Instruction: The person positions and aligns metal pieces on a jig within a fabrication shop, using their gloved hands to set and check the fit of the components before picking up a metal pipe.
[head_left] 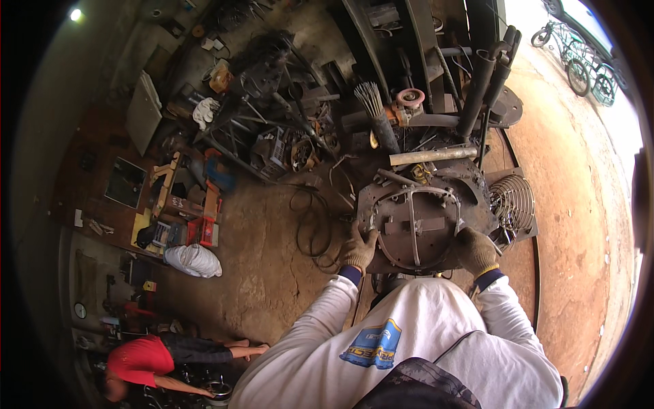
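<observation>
A round metal frame [411, 193] with a bar across its middle lies on the dark steel worktable [477, 198] in front of me. My left hand [359, 249], in a knitted work glove, grips the frame's left near side, thumb toward the ring. At the opposite side, my gloved right hand [477, 251] is closed at the rim, its fingertips partly hidden. Inside the ring, a flat rectangular metal piece [429, 223] rests beneath the crossbar. Right of the frame sits a round wire guard [512, 202] of concentric rings.
Behind the frame are an angle grinder [403, 108], a tube of welding rods [381, 123] and a light metal bar [433, 156]. A cable [313, 218] coils on the floor to the left. Scrap metal [272, 109] piles up beyond. A person in red [139, 360] bends at lower left.
</observation>
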Available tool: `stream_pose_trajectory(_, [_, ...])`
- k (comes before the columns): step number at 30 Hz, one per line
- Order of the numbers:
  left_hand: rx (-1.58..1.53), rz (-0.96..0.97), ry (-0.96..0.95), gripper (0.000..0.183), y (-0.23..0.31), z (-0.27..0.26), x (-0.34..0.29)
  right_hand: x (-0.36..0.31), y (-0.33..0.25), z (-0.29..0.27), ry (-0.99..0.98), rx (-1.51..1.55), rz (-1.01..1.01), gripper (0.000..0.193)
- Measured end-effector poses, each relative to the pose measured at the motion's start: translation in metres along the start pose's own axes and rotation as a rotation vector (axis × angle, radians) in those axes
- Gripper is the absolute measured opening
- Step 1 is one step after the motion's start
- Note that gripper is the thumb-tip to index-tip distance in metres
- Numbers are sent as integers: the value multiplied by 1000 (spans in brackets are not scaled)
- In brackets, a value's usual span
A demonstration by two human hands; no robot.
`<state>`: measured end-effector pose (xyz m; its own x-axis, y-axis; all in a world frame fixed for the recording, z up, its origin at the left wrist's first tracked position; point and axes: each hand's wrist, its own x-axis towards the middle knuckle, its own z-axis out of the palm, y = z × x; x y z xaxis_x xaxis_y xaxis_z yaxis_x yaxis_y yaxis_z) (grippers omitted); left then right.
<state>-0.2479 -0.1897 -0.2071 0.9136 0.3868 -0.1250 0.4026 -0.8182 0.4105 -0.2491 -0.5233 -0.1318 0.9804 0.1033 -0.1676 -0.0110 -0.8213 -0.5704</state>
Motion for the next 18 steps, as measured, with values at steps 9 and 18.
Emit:
stream_pose_trajectory(9, [23, -59, -67, 81, 17, -15, -5, 0, 1, 1, 8, 0, 7, 34])
stream_pose_trajectory(18, [35, -109, -123, 80, 27, -25, -8, -1, 3, 2, 33, 18, 8, 35])
